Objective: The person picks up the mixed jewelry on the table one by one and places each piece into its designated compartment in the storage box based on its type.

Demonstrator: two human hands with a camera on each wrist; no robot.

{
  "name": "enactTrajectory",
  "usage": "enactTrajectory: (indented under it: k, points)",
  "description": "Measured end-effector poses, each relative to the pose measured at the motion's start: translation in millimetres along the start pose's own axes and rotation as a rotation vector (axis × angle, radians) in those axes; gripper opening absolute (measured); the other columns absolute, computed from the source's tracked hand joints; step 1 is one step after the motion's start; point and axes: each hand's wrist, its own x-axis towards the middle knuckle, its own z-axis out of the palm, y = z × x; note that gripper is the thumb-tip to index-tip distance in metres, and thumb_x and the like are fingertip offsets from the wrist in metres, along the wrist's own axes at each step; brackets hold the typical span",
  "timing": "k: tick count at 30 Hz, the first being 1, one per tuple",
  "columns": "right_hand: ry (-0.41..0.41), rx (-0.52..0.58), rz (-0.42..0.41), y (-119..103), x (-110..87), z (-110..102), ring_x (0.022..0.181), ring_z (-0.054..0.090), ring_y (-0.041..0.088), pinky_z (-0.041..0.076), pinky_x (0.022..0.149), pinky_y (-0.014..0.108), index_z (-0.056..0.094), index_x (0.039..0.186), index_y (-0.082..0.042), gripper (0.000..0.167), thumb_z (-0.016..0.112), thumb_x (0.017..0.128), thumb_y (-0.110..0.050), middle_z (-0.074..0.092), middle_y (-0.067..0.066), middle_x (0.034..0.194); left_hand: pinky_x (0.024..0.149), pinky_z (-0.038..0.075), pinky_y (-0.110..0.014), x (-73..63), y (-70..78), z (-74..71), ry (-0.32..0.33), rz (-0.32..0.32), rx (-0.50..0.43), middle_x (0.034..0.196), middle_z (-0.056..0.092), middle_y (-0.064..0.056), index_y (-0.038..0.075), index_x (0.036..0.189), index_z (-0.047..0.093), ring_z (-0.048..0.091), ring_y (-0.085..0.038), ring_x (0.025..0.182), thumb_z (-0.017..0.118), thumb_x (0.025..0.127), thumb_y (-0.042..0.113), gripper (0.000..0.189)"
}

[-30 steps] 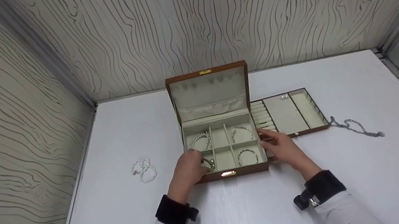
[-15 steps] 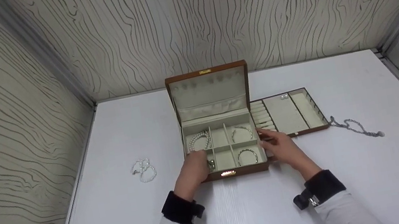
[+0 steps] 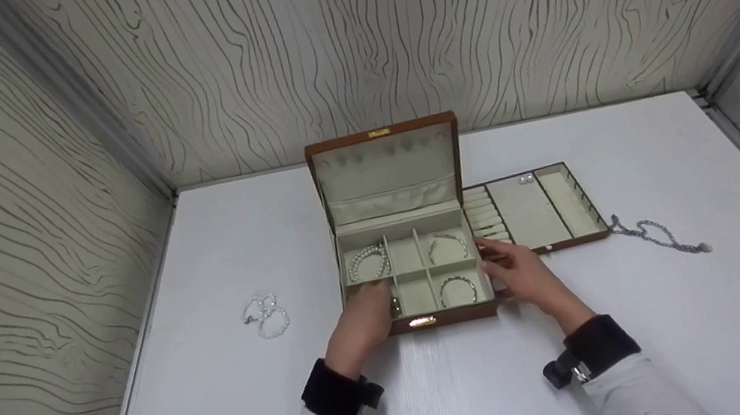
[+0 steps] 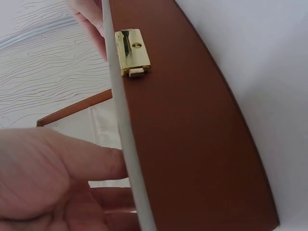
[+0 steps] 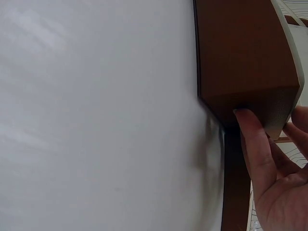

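Note:
A brown jewelry box (image 3: 461, 314) with a cream lining stands on the table, its lid (image 3: 386, 168) raised. My left hand (image 3: 362, 323) reaches into the front left compartment, over a bracelet (image 3: 395, 305) of which only the right edge shows. In the left wrist view the thumb and fingers of my left hand (image 4: 62, 173) dip behind the front wall, fingertips hidden. With extended fingers my right hand (image 3: 522, 273) rests against the box's right side. The right wrist view has the thumb of my right hand (image 5: 269, 168) pressing the side wall.
Other compartments hold a pearl bracelet (image 3: 368, 263) and two bangles, one the front right bangle (image 3: 458, 290). Right of the box lies a tray (image 3: 528, 218) with ring rolls and pearl earrings (image 3: 526, 178). A chain (image 3: 660, 236) lies beyond it; a beaded string (image 3: 267, 317) lies left.
My left hand has moved slightly right and deeper over the front left compartment, covering more of the bracelet there. The right hand stays at the box's side.

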Motion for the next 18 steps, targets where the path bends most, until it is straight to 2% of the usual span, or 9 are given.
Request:
enactTrajectory:
  k: [5, 8, 11, 15, 18]
  points:
    - [0.015, -0.027, 0.009, -1, 0.2, 0, 0.108, 0.059, 0.030, 0.055, 0.074, 0.034, 0.046, 0.148, -0.014, 0.051, 0.059, 0.099, -0.014, 0.053, 0.020, 0.136, 0.054, 0.048, -0.031, -1.4, -1.3, 1.9, -0.038, -0.001, -0.008, 0.070, 0.055, -0.004, 0.003, 0.095, 0.061, 0.049, -0.016, 0.059, 0.054, 0.090, -0.009, 0.015]
    - [0.024, -0.045, 0.015, -1, 0.2, 0, 0.105, 0.060, 0.028, 0.053, 0.074, 0.033, 0.046, 0.148, -0.015, 0.051, 0.060, 0.099, -0.015, 0.053, 0.020, 0.136, 0.057, 0.049, -0.033, -2.0, -3.0, 2.3, -0.028, 0.017, -0.008, 0.072, 0.057, -0.006, 0.004, 0.090, 0.061, 0.051, -0.017, 0.061, 0.054, 0.094, -0.004, 0.012]
    - [0.026, -0.053, 0.018, -1, 0.1, 0, 0.105, 0.060, 0.027, 0.053, 0.076, 0.033, 0.046, 0.148, -0.015, 0.051, 0.060, 0.099, -0.016, 0.051, 0.020, 0.139, 0.059, 0.051, -0.034, -3.4, -5.1, 1.6, -0.012, 0.031, -0.029, 0.077, 0.061, -0.008, 0.002, 0.100, 0.063, 0.056, -0.018, 0.066, 0.053, 0.098, 0.003, 0.011]
    - [0.024, -0.035, 0.026, -1, 0.3, 1, 0.107, 0.059, 0.029, 0.055, 0.076, 0.034, 0.046, 0.148, -0.015, 0.051, 0.059, 0.099, -0.016, 0.050, 0.020, 0.139, 0.066, 0.054, -0.039, -7.0, -10.4, -0.3, 0.045, 0.041, -0.060, 0.090, 0.066, -0.008, 0.002, 0.119, 0.063, 0.062, -0.022, 0.079, 0.057, 0.099, 0.013, 0.024]
    - [0.019, -0.013, 0.025, -1, 0.5, 1, 0.108, 0.058, 0.030, 0.057, 0.075, 0.036, 0.045, 0.148, -0.015, 0.051, 0.059, 0.099, -0.015, 0.051, 0.021, 0.137, 0.070, 0.055, -0.043, -11.2, -16.0, -4.1, 0.154, 0.043, -0.082, 0.107, 0.066, -0.012, 0.005, 0.127, 0.062, 0.065, -0.026, 0.088, 0.061, 0.096, 0.016, 0.032]
